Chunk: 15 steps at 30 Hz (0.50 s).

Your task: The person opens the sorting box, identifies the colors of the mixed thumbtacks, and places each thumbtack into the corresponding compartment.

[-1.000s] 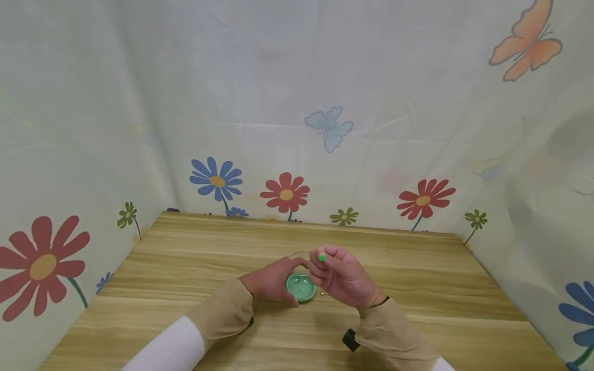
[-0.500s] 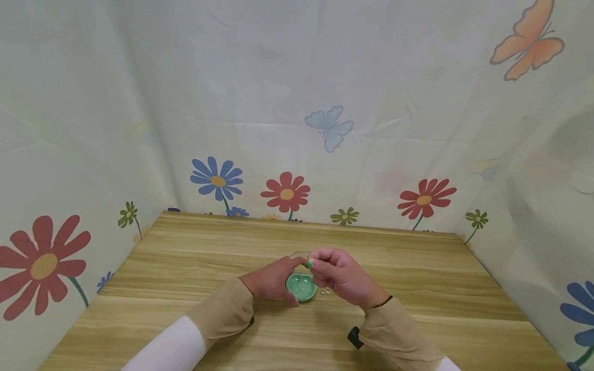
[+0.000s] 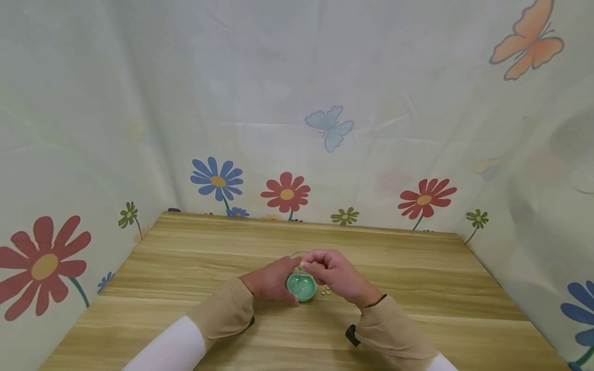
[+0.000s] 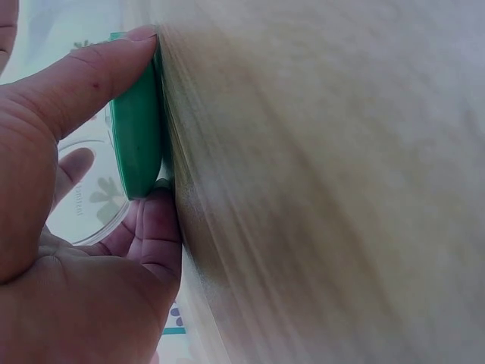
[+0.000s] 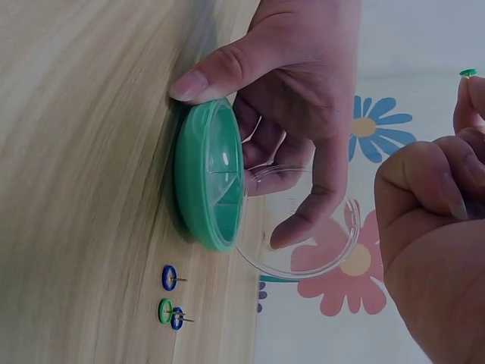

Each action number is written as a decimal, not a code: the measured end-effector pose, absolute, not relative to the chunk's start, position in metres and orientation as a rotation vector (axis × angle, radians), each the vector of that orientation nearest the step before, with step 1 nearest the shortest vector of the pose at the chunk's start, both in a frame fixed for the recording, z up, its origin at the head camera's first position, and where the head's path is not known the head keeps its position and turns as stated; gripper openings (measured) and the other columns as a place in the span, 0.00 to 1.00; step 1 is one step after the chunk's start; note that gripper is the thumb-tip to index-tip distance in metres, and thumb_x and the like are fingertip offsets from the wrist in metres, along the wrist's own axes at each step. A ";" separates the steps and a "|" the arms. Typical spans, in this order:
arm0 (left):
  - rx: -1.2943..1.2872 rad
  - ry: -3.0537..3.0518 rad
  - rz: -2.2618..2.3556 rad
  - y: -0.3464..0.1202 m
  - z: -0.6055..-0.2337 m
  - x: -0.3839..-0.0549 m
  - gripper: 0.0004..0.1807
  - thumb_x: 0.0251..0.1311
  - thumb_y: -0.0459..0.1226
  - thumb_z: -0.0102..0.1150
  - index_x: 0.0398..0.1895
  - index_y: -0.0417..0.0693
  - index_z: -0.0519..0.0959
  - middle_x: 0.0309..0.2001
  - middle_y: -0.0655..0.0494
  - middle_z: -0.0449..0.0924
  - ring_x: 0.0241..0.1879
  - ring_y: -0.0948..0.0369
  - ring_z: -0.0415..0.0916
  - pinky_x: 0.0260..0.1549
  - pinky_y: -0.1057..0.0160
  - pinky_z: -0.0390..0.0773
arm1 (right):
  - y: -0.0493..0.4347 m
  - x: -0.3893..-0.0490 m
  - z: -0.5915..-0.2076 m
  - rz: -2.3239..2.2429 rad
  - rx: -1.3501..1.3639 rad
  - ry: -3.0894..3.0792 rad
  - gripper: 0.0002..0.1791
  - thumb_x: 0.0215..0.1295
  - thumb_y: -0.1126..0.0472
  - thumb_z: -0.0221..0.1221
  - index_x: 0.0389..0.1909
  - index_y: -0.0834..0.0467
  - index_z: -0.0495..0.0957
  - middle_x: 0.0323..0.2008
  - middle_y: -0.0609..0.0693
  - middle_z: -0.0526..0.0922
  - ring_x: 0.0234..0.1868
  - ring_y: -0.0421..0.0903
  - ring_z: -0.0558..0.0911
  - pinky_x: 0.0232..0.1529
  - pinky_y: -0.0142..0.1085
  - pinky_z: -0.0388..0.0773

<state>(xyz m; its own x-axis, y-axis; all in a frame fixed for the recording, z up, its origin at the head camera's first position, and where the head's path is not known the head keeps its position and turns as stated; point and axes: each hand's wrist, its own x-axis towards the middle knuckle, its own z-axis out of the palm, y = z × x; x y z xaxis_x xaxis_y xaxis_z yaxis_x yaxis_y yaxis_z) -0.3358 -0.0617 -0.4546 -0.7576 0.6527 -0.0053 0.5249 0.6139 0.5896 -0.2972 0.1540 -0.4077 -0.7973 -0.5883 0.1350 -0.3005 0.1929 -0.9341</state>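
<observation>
A small round green box (image 3: 301,287) with dividers inside sits on the table, its hinged clear lid (image 5: 341,258) raised. My left hand (image 3: 274,281) grips the box by its side; in the left wrist view the thumb and fingers lie around the green wall (image 4: 138,144). Between thumb and finger my right hand (image 3: 341,278) pinches a green thumbtack (image 5: 468,73), above the box's back edge. On the table beside the box lie two blue thumbtacks (image 5: 169,277) and a green one (image 5: 164,310), pins up.
The wood-grain table (image 3: 209,247) stretches out around the hands. A white cloth (image 3: 260,77) printed with flowers and butterflies hangs behind it and on both sides.
My right hand has moved left with the green thumbtack, toward the left index finger and the lid. The loose thumbtacks show more fully. The left hand and box have stayed put.
</observation>
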 end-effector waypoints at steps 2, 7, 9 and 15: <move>0.986 2.609 0.869 -0.062 -0.455 -0.336 0.47 0.43 0.43 0.85 0.68 0.57 0.68 0.52 0.60 0.74 0.51 0.63 0.72 0.56 0.61 0.76 | 0.152 -0.297 -0.408 -1.620 -0.857 2.260 0.17 0.78 0.54 0.56 0.47 0.66 0.81 0.19 0.43 0.64 0.20 0.38 0.63 0.22 0.31 0.63; 1.023 2.599 0.892 -0.063 -0.455 -0.337 0.47 0.44 0.43 0.84 0.69 0.60 0.69 0.54 0.63 0.75 0.54 0.61 0.71 0.58 0.60 0.75 | 0.148 -0.298 -0.410 -1.555 -0.905 2.369 0.12 0.75 0.55 0.59 0.44 0.59 0.85 0.18 0.43 0.64 0.19 0.36 0.61 0.24 0.28 0.63; 1.026 2.601 0.885 -0.063 -0.455 -0.337 0.47 0.44 0.44 0.84 0.69 0.59 0.69 0.55 0.63 0.74 0.55 0.61 0.71 0.59 0.60 0.75 | 0.146 -0.298 -0.411 -1.520 -0.924 2.408 0.10 0.75 0.55 0.60 0.42 0.56 0.85 0.18 0.43 0.63 0.19 0.36 0.60 0.24 0.28 0.63; 1.017 2.587 0.888 -0.063 -0.453 -0.336 0.48 0.44 0.44 0.84 0.70 0.59 0.68 0.56 0.62 0.74 0.55 0.61 0.71 0.58 0.60 0.76 | 0.143 -0.300 -0.416 -1.412 -0.937 2.543 0.07 0.73 0.56 0.62 0.41 0.53 0.86 0.18 0.42 0.64 0.19 0.34 0.61 0.25 0.26 0.62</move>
